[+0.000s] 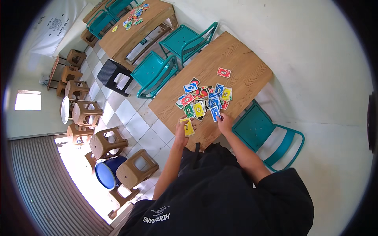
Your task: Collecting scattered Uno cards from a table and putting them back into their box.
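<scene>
My left hand (pixel 182 129) holds yellow UNO cards (pixel 187 127), a 7 on top, over the near left edge of the wooden table (pixel 245 62). With its fingertips, my right hand (pixel 225 123) grips the near end of a blue 1 card (pixel 215 114). That card meets the lower end of an overlapping run of blue cards (pixel 214 101). Around this run lies a loose pile of mixed cards, among them a yellow 0 (pixel 198 109), a green 9 (pixel 189 111), a red card (pixel 187 99) and a yellow 5 (pixel 226 94). One red card (pixel 223 73) lies apart, farther up the table.
Teal metal chairs (pixel 152 72) stand along the table's left side, and another teal chair (pixel 257 126) is at its right. A black stool (pixel 113 76) stands farther left. A second wooden table (pixel 118 41) bears scattered cards. Brown plastic stools (pixel 137 169) and a blue drum (pixel 107 174) are at lower left.
</scene>
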Motion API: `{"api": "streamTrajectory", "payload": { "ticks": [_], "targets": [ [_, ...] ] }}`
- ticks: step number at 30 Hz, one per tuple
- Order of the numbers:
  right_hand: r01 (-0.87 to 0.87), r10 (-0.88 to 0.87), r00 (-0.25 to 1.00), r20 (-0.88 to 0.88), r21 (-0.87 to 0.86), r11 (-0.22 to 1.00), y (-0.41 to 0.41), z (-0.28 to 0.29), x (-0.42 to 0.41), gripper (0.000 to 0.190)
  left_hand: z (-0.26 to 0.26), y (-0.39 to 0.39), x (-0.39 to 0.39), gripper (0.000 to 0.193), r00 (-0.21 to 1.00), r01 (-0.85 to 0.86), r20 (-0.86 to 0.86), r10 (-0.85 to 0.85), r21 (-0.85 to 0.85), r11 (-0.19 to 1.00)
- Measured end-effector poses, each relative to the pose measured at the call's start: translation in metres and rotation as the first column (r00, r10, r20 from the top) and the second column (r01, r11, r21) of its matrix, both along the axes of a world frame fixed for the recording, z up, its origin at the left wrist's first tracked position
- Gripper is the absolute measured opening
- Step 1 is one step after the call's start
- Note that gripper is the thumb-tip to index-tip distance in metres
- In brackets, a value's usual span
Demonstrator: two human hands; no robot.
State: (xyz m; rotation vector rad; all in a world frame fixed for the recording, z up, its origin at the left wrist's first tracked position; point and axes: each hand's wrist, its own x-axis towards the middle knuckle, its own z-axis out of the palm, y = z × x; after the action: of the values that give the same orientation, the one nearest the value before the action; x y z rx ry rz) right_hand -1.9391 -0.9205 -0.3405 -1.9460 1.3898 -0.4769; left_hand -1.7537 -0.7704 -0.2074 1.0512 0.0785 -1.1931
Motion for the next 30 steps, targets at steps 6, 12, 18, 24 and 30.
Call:
{"api": "streamTrajectory", "payload": {
  "ticks": [6,12,18,24,30],
  "targets": [
    [-0.567,0.292,0.819,0.494,0.618,0.544,0.040,0.090,0.042,0.023,-0.028,0.006,-0.010,0.051,0.963,-0.013,0.269,-0.001,0.050,0.999],
    [-0.006,-0.034,0.984,0.173,0.225,0.974,-0.033,0.026,0.047,0.030,0.003,-0.013,-0.012,0.044,0.999,-0.038,0.034,0.039,-0.018,0.999],
    [-0.128,0.105,0.971,-0.215,-0.098,0.987,-0.036,0.034,0.048,0.056,0.011,0.018,0.010,0.043,0.993,0.031,0.115,-0.036,0.043,0.999],
    [-0.140,0.174,0.982,-0.074,0.332,0.933,-0.039,0.019,0.031,0.035,0.007,0.009,0.003,0.036,0.997,-0.056,0.057,0.052,0.063,0.996],
    [-0.069,0.075,0.986,0.146,-0.045,0.997,-0.029,0.049,0.003,0.029,0.001,-0.003,-0.008,0.039,0.997,0.014,0.079,-0.019,0.066,0.998]
  ]
}}
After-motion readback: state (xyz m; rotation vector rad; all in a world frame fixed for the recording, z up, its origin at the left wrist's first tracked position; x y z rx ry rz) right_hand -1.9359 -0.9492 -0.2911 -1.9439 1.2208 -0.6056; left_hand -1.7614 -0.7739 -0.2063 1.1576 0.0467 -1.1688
